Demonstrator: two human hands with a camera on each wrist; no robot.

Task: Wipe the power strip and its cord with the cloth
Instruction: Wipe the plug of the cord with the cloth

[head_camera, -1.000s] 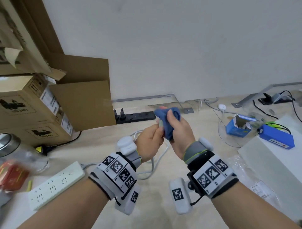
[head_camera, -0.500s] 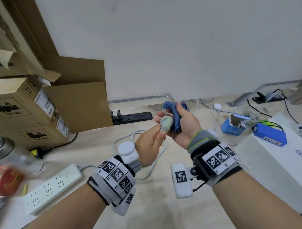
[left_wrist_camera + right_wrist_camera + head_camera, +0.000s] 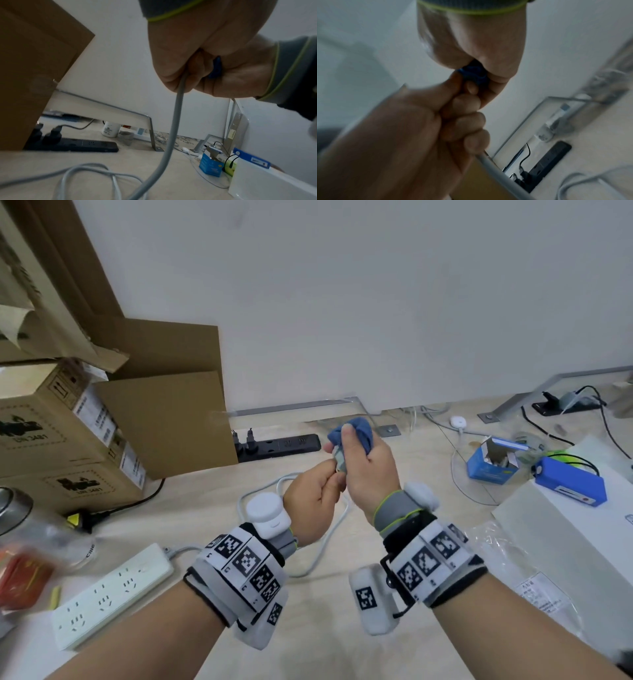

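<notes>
A white power strip lies on the table at lower left. Its grey-white cord loops across the table and rises to my hands; it also shows hanging in the left wrist view and the right wrist view. My left hand grips the cord just below its white plug. My right hand holds the blue cloth bunched around the plug end, thumb on top. The cloth peeks out between the fingers. Both hands are raised above the table, touching each other.
A black power strip with two plugs lies by the wall. Cardboard boxes stand at left. A small blue carton, a blue battery pack and a white box sit at right. A red packet lies far left.
My right hand has turned back over the plug, so the cloth covers it again; half a second ago the plug stood bare between the hands. The left hand kept its grip.
</notes>
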